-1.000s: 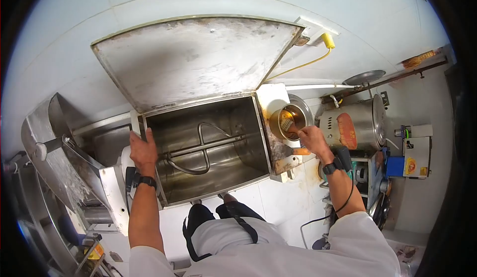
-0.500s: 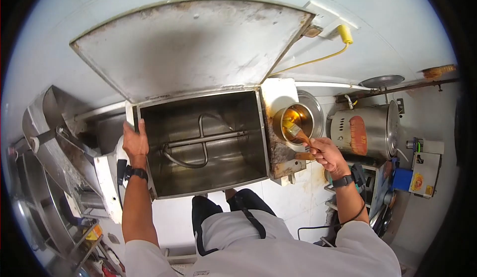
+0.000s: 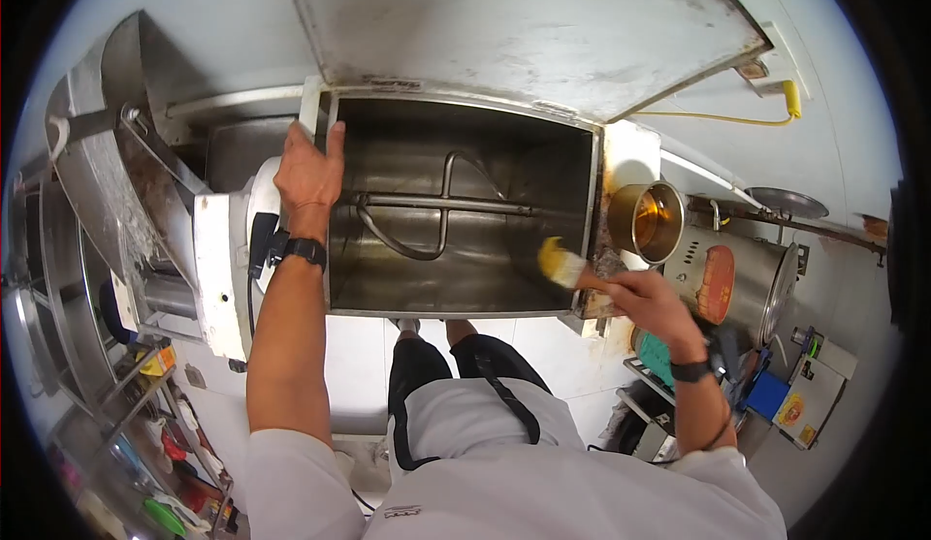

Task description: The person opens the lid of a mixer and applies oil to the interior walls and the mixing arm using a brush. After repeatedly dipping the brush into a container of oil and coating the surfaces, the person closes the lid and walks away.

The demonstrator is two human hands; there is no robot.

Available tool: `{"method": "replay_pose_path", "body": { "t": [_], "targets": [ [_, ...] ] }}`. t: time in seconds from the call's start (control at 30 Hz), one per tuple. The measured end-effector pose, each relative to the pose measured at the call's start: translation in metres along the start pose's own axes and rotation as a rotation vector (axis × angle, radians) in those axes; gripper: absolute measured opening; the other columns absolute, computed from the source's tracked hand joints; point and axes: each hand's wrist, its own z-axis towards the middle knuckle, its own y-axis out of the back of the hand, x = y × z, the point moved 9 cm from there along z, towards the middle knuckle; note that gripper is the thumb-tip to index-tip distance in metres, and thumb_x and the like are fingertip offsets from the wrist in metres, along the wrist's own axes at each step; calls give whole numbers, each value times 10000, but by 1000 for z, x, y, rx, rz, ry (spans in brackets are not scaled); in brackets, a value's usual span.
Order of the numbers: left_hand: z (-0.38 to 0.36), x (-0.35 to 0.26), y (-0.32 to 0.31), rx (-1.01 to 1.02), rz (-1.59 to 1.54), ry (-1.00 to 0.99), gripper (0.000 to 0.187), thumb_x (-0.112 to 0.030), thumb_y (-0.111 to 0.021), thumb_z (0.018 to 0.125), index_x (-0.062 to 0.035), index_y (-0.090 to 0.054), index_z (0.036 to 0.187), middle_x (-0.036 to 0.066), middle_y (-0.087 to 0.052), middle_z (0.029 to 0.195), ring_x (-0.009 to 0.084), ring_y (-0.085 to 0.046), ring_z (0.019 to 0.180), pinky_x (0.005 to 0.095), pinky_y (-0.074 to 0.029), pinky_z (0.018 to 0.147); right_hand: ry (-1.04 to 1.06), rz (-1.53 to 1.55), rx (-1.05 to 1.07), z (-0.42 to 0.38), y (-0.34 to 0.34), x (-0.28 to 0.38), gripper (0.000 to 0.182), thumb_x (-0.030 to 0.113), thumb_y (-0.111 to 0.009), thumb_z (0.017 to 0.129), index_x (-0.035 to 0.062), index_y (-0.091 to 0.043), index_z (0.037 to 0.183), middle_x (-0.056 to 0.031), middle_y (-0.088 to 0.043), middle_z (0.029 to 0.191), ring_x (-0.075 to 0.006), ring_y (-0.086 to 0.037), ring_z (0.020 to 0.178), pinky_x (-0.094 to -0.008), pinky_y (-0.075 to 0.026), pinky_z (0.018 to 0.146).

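My right hand (image 3: 652, 303) grips the wooden handle of a brush (image 3: 564, 264). Its oily yellow bristles hang just inside the right wall of an open steel mixer tub (image 3: 465, 288). A bent agitator bar (image 3: 441, 208) runs across the tub's inside. My left hand (image 3: 310, 172) rests flat on the tub's left rim, beside a white motor housing (image 3: 221, 269). To the right of the tub stands a metal can of amber oil (image 3: 648, 218), a little above my right hand.
The tub's hinged lid (image 3: 524, 16) stands open above it. A large steel pot with a red label (image 3: 737, 283) sits at right, beyond the can. A yellow cable (image 3: 722, 118) runs along the white wall. A steel chute (image 3: 107, 152) and shelves with small items (image 3: 145, 414) are at left.
My right hand lifted the brush out of the oil can and carried it left, over the tub's right wall. The camera view shifted, so the tub now sits higher and nearer.
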Motion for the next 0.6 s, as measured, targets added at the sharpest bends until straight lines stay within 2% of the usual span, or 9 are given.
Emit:
{"method": "replay_pose_path", "body": {
  "t": [0.1,0.17,0.27,0.33,0.43,0.47,0.53,0.57,0.6],
  "targets": [
    [-1,-1,3,-40,-46,-17,648,-588,-507,870,3,-485,1135,219,-619,1065,386,-616,969,474,-496,800,267,-553,112,77,-78,18,249,205,-595,864,-33,-668,851,-152,-651,684,-262,-674,697,-385,-507,627],
    [-1,1,2,-30,-48,-4,644,-588,-511,868,3,-484,1122,220,-618,1054,388,-617,962,472,-498,796,245,-855,172,135,-135,-3,206,162,-582,830,-20,-662,885,-186,-669,786,-338,-674,791,-415,-532,708],
    [-3,2,0,16,-51,8,637,-587,-520,865,7,-480,1093,215,-619,1010,385,-624,938,467,-513,760,371,-1031,232,198,-202,-36,192,130,-566,816,2,-644,936,-203,-656,843,-362,-665,812,-414,-537,759],
    [0,0,3,-61,-56,-38,635,-590,-522,864,5,-482,1084,205,-621,999,375,-631,928,463,-525,731,472,-1252,335,226,-237,-51,209,98,-542,805,16,-621,981,-217,-641,899,-373,-652,856,-421,-531,753],
    [-1,2,-2,-9,-43,-30,647,-590,-522,864,15,-480,1090,206,-619,1007,369,-635,916,458,-532,720,619,-1082,383,205,-244,-38,226,89,-553,782,7,-624,980,-204,-645,890,-352,-648,887,-406,-530,738],
    [1,-1,0,-4,-25,-38,653,-591,-522,864,20,-478,1091,208,-617,1010,370,-635,912,457,-531,722,611,-1081,380,190,-236,-32,226,89,-553,782,7,-624,980,-204,-645,890,-352,-648,887,-406,-530,738],
    [2,0,-2,-25,-34,-47,653,-586,-527,863,25,-477,1087,207,-615,1003,370,-634,911,459,-530,721,734,-717,393,138,-209,19,260,72,-565,753,-1,-622,996,-185,-645,885,-352,-646,882,-402,-529,718],
    [2,-1,-1,-45,-35,-46,652,-581,-531,863,30,-475,1084,206,-613,996,369,-634,910,460,-528,719,728,-716,382,122,-191,45,260,72,-565,753,-1,-622,996,-185,-645,885,-352,-646,882,-402,-529,718],
    [3,-3,1,-49,-37,-53,652,-581,-531,863,30,-475,1084,206,-613,996,369,-634,910,460,-528,719,684,-725,456,108,-179,69,257,61,-564,747,-5,-627,987,-187,-643,881,-360,-644,880,-409,-527,726]
  ]
}}
